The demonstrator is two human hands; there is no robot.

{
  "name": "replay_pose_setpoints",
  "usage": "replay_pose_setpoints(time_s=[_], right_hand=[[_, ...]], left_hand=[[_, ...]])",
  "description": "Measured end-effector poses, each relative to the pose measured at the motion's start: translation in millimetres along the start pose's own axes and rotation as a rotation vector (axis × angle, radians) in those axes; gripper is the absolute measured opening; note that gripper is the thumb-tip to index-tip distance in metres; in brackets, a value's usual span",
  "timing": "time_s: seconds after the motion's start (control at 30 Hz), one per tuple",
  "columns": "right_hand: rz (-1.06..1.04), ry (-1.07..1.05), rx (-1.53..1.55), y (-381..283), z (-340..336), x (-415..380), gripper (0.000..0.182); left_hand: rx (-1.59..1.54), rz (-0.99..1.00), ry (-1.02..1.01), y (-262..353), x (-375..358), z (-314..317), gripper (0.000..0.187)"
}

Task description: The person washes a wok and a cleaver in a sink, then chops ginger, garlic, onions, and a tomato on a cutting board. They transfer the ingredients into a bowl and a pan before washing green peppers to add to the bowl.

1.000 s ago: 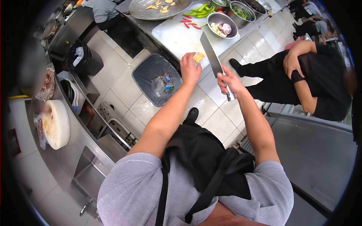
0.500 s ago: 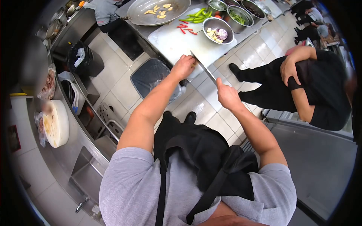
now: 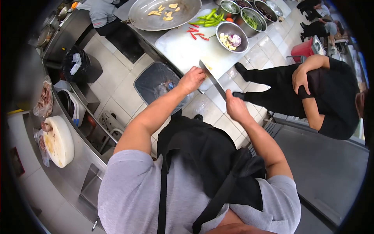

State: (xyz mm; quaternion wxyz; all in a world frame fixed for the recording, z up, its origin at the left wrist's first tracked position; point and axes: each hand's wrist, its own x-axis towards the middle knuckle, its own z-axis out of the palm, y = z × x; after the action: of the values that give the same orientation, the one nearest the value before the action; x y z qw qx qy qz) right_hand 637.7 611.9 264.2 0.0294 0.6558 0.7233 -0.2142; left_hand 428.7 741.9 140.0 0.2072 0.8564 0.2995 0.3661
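Note:
My right hand (image 3: 237,107) is closed around the handle of a long-bladed kitchen knife (image 3: 214,81), whose tip points away from me over the white cutting board (image 3: 177,52). My left hand (image 3: 192,80) is at the board's near edge, fingers bent and pressed together beside the blade. A small yellowish piece of food (image 3: 205,74) shows at its fingertips, mostly hidden. Thin yellowish bits (image 3: 209,67) lie by the blade's far side. Farther up the board are red chili pieces (image 3: 193,35), green chilies (image 3: 210,19) and a steel bowl (image 3: 223,28) with garlic cloves and purple onion.
A large oval metal pan (image 3: 140,17) holding yellow slices sits behind the board. More metal bowls (image 3: 263,27) stand at the back right. Below the board's left edge is a grey bin (image 3: 142,84). A person in black (image 3: 339,97) stands close on the right, arms folded.
The view has shifted slightly. Yellowish bits now show beside the blade, and the knife has moved a little away from the left fingertips. Both hands keep their grips.

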Motion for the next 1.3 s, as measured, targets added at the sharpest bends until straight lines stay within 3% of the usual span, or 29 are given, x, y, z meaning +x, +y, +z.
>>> replay_pose_setpoints(time_s=[0.27, 0.37, 0.4, 0.47, 0.5, 0.53, 0.6, 0.63, 0.73, 0.83, 0.93, 1.03, 1.1, 1.17, 1.2, 1.27, 1.3], right_hand=[[0.105, -0.018, 0.074, -7.4, 27.0, -4.5, 0.018], [0.091, 0.004, 0.487, 14.9, 5.6, 10.4, 0.018], [0.095, 0.021, 0.488, 22.7, 3.0, 6.3, 0.018], [0.368, -0.042, 1.157, 32.9, 8.3, -19.6, 0.020], [0.378, -0.061, 1.229, 32.1, 5.6, -29.1, 0.025], [0.384, -0.062, 1.233, 36.2, 15.5, -35.6, 0.025], [0.539, -0.025, 1.396, 48.6, 45.4, -38.1, 0.024], [0.552, -0.023, 1.466, 51.3, 61.4, -36.7, 0.024], [0.582, -0.031, 1.678, 41.1, 108.0, -22.1, 0.028], [0.450, -0.053, 1.714, -3.1, 119.1, 4.4, 0.026], [0.382, -0.091, 1.648, -44.6, 69.4, 36.0, 0.021], [0.186, -0.102, 1.448, -60.3, 2.9, 68.1, 0.019], [0.164, -0.094, 1.462, -73.6, -41.7, 80.2, 0.019], [0.141, -0.066, 1.466, -72.5, -71.7, 73.5, 0.020], [0.167, -0.081, 1.495, -68.7, -82.5, 67.3, 0.022], [0.196, -0.075, 1.522, -52.2, -87.5, 52.4, 0.024], [0.249, -0.085, 1.503, -35.3, -77.2, 37.4, 0.025]], left_hand=[[-0.059, -0.010, 0.054, -7.3, -4.6, -0.3, 0.013], [-0.059, -0.022, -0.060, -11.4, -2.8, -4.5, 0.013], [-0.057, -0.005, -0.061, -14.6, 3.7, -8.2, 0.013], [-0.146, -0.083, -0.035, -11.6, 3.6, -11.0, 0.018], [-0.127, -0.136, -0.074, -9.0, 7.1, -14.9, 0.031], [-0.131, -0.137, -0.080, -6.4, 11.0, -12.2, 0.031], [-0.056, -0.085, 0.058, -0.1, 28.1, 2.3, 0.043], [-0.025, -0.085, -0.008, 2.3, 33.5, 11.1, 0.052], [0.111, -0.212, -0.032, 16.1, 42.3, 44.7, 0.054], [0.073, -0.299, -0.041, 21.1, 40.7, 59.3, 0.051], [0.043, -0.377, 0.058, 3.9, 50.1, 41.9, 0.042], [0.075, -0.336, 0.363, -29.2, 91.1, -15.4, 0.034], [0.086, -0.344, 0.553, -65.6, 144.3, -71.4, 0.032], [0.071, -0.253, 0.524, -103.9, 188.7, -125.5, 0.025], [0.135, -0.305, 0.477, -135.3, 202.2, -139.5, 0.025], [0.187, -0.340, 0.429, -148.9, 222.4, -142.7, 0.027], [0.293, -0.222, 0.505, -145.8, 230.9, -140.2, 0.028]])
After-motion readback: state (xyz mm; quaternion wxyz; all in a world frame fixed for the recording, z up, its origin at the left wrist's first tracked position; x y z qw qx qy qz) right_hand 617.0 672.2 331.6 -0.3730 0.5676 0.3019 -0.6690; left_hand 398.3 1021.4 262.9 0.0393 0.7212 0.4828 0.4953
